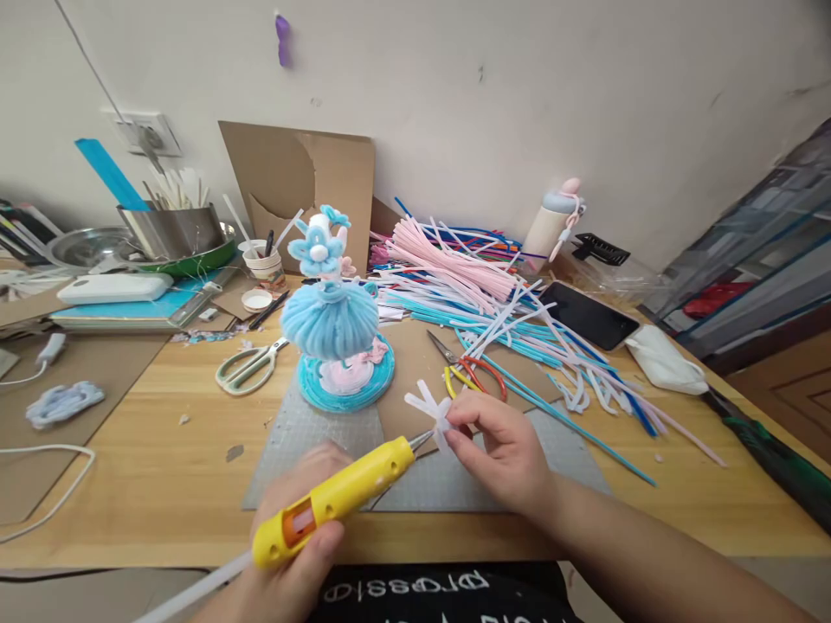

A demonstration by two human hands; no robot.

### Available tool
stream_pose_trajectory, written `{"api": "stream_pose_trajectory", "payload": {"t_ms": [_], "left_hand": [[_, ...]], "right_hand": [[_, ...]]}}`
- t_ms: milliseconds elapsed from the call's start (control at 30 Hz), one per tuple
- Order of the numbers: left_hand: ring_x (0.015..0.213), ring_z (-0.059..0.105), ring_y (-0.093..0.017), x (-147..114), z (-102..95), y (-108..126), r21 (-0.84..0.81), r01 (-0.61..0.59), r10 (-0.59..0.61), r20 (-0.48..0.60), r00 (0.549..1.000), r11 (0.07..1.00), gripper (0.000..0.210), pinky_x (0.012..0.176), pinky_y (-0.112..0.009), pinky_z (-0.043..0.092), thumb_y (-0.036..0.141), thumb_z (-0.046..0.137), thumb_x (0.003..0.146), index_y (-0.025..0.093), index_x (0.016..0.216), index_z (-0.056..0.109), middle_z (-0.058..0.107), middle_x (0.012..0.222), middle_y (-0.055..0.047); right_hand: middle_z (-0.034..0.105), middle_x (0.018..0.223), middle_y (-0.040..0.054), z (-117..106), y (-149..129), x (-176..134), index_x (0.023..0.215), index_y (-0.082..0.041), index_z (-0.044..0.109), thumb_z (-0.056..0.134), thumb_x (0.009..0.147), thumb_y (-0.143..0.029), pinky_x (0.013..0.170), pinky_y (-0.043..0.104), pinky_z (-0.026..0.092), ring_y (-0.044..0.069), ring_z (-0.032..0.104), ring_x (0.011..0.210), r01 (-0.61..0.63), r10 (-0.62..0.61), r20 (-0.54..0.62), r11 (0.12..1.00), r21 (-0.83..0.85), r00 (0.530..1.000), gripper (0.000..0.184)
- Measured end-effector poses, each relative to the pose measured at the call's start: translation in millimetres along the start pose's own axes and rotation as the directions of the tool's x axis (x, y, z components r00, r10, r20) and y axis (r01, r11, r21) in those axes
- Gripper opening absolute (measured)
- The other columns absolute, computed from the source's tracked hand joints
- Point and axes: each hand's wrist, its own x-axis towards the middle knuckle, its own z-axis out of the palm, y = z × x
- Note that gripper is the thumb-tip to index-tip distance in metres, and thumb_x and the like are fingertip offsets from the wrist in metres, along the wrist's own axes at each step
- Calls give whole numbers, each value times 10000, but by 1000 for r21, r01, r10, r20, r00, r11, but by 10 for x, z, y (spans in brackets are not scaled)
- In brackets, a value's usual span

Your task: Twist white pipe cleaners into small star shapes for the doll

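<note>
My left hand [302, 519] is wrapped round a yellow hot glue gun [351, 484], with a glue stick [195, 593] trailing from its rear. The gun's metal nozzle points at a small white pipe-cleaner piece [428, 407] with several loops or prongs. Thumb and fingers of my right hand [503, 446] pinch that piece at its side. The nozzle tip is at or touching its middle; I cannot tell which. Just beyond stands a light blue pipe-cleaner figure [330, 316] with a puffy skirt and flowers, on a round blue and pink base [347, 381].
A grey cutting mat [295, 467] lies under my hands. Red-and-yellow-handled scissors [484, 376] and pale-handled scissors [247, 370] flank the figure. Behind are bundles of pipe cleaners [454, 268], a phone [589, 313] and a paper cup [265, 266]. A metal pot [172, 232] holds sticks at back left.
</note>
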Motion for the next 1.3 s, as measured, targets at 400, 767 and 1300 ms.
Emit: {"api": "stream_pose_trajectory", "payload": {"t_ms": [400, 767, 1300], "left_hand": [[646, 476, -212, -1, 23, -35, 55, -35, 32, 55, 998, 998, 351, 617, -355, 370, 470, 312, 900, 221, 740, 502, 517, 683, -40], [628, 502, -207, -7, 26, -29, 77, -34, 29, 55, 998, 996, 359, 601, -338, 377, 433, 321, 898, 201, 695, 506, 554, 644, -52], [643, 493, -209, -41, 32, -64, 39, 44, -46, 52, 998, 998, 367, 607, -342, 364, 438, 332, 896, 198, 690, 518, 536, 652, -55]], "right_hand": [[567, 674, 13, -8, -45, 0, 801, -203, 569, 540, 817, -150, 595, 286, 433, 140, 517, 632, 5, -9, 61, 998, 63, 998, 62], [566, 664, 9, -2, -43, 5, 782, -192, 585, 552, 808, -149, 570, 266, 416, 124, 500, 608, 9, -12, 79, 999, 50, 997, 60], [565, 663, 8, -8, -44, 3, 784, -190, 583, 550, 808, -152, 566, 266, 420, 123, 502, 606, -3, -2, 94, 999, 53, 996, 56]]}}
